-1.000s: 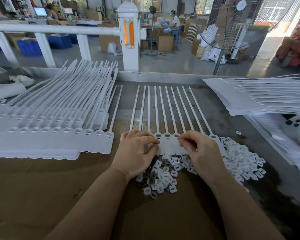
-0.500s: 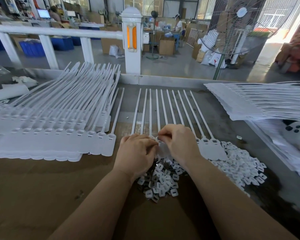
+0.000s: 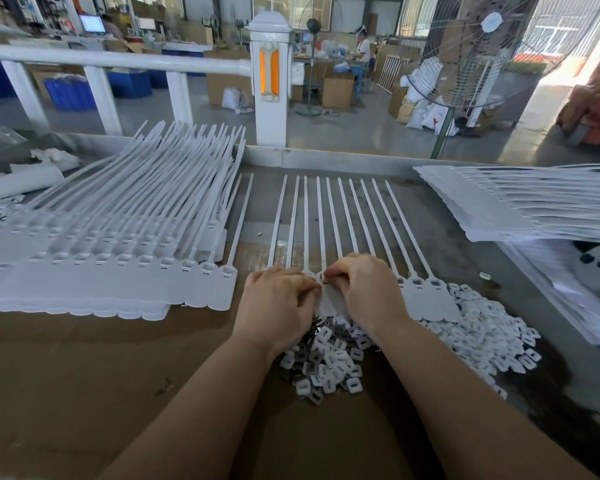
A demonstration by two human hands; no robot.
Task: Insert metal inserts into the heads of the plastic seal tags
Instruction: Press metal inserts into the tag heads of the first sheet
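A row of tags [image 3: 329, 216] lies on the surface [image 3: 84, 375], straps pointing away. Both hands meet at the head of one tag in the middle. The right hand [image 3: 368, 289] pinches at that head; the left hand [image 3: 278, 303], fingers curled, presses the tag beside it. Inserts [image 3: 329, 362] are heaped just below the hands. A stack [image 3: 94, 258] lies left.

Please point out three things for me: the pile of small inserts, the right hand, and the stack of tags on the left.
pile of small inserts [image 3: 329, 362]: head view, middle of the heap.
right hand [image 3: 368, 289]: head view, back of the hand.
stack of tags [image 3: 94, 268]: head view, row of heads.
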